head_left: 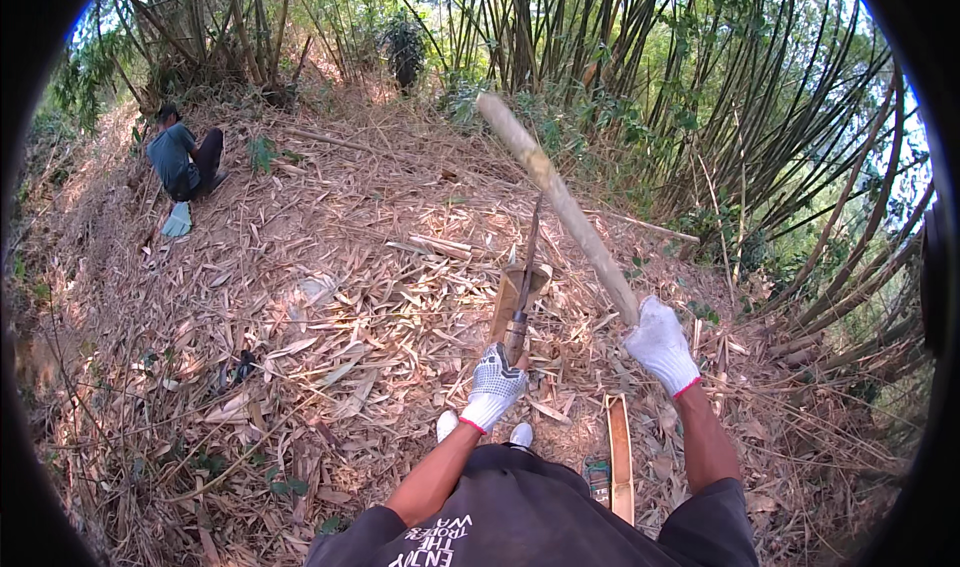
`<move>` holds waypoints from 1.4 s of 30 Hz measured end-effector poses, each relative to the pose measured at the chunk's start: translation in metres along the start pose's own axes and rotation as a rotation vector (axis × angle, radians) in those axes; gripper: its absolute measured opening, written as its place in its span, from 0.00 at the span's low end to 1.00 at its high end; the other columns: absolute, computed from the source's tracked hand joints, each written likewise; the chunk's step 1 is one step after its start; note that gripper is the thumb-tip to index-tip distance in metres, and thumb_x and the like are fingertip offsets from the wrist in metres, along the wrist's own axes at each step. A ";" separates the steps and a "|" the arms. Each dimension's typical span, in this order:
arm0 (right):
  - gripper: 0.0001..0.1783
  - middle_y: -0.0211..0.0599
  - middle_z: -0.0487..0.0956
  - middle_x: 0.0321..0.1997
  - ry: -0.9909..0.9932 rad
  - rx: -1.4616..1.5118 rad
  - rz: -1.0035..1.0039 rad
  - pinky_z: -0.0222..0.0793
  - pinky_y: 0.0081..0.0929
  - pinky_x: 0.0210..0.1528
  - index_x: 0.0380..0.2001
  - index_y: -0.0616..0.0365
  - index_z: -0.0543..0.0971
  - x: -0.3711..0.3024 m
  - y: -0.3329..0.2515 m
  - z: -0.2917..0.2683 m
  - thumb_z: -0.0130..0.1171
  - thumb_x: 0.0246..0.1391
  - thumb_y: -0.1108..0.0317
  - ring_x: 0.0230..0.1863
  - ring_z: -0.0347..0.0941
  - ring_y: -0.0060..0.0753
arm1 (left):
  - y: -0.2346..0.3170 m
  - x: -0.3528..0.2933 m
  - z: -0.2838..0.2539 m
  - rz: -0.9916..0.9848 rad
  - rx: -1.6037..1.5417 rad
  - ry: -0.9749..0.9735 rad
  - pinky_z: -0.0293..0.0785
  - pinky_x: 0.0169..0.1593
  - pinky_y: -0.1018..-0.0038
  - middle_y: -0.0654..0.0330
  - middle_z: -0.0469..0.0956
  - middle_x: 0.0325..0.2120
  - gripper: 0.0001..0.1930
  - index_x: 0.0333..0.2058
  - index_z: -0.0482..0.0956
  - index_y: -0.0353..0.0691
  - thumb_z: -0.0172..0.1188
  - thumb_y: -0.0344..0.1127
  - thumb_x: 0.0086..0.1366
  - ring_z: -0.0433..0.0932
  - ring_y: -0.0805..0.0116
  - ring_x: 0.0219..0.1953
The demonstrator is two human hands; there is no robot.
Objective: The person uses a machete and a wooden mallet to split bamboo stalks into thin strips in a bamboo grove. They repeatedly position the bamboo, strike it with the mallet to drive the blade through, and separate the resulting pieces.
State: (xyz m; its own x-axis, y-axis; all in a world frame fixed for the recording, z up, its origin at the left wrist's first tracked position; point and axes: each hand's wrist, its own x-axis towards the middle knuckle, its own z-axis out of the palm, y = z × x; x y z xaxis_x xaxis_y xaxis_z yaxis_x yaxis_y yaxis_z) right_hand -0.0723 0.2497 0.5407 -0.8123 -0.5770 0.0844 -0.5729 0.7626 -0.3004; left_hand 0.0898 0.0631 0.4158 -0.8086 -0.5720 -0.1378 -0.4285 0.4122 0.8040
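Note:
My left hand (494,387), in a white dotted work glove, is closed round the handle of a machete (529,257). The dark blade points away from me over a piece of split bamboo (503,307) in front of my feet; whether it has cut into the bamboo I cannot tell. In my right hand (661,347), also gloved in white, is the near end of a long pale wooden stick (575,217). The stick slants up and left, its far end raised beyond the machete. Another split bamboo length (620,457) lies on the ground, close by my right side.
Dry leaves and bamboo chips (400,312) litter the slope. A person (180,157) in a blue-green shirt sits at the far left. Bamboo clumps (800,137) stand at the back and right. A thin pole (645,228) lies beyond the stick.

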 end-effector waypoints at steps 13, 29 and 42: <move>0.14 0.55 0.80 0.32 -0.316 -0.212 0.043 0.75 0.45 0.40 0.33 0.62 0.77 0.019 0.027 0.047 0.59 0.44 0.65 0.37 0.78 0.55 | -0.011 0.012 0.001 -0.170 0.020 -0.145 0.73 0.47 0.56 0.37 0.77 0.39 0.29 0.54 0.67 0.30 0.58 0.43 0.57 0.77 0.41 0.43; 0.19 0.59 0.79 0.33 -0.256 0.028 0.199 0.74 0.46 0.39 0.40 0.64 0.76 0.041 0.025 0.123 0.61 0.44 0.64 0.37 0.78 0.59 | -0.067 0.040 0.035 -0.167 0.021 -0.097 0.72 0.47 0.55 0.35 0.76 0.40 0.27 0.51 0.69 0.30 0.58 0.45 0.58 0.75 0.39 0.45; 0.18 0.56 0.80 0.31 -0.171 0.288 0.268 0.73 0.42 0.37 0.38 0.64 0.74 0.055 0.008 0.154 0.62 0.42 0.69 0.36 0.78 0.57 | -0.182 0.065 0.097 -0.251 0.092 -0.223 0.71 0.49 0.54 0.35 0.75 0.41 0.27 0.47 0.70 0.29 0.59 0.48 0.58 0.74 0.38 0.47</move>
State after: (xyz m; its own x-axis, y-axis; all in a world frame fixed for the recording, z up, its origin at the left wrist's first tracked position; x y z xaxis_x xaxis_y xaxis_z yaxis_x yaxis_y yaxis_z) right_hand -0.1052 0.1789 0.3965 -0.8848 -0.4279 -0.1844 -0.2702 0.7936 -0.5452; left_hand 0.0761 0.0190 0.2043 -0.7370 -0.4990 -0.4559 -0.6518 0.3463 0.6747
